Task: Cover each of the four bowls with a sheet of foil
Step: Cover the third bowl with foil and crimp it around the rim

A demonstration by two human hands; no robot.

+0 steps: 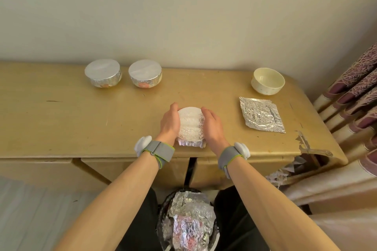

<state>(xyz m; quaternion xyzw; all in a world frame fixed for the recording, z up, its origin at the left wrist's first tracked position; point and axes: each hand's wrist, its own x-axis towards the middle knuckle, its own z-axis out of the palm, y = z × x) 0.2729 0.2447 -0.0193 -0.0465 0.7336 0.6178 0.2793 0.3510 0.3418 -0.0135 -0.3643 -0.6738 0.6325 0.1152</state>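
Foil-topped third bowl sits front-centre on the worktop. Left hand and right hand cup its sides, fingers curled, moulding the wrap. The near edge flares loose. Probably next: crimp that edge, then put the spare foil sheet over the bare bowl.
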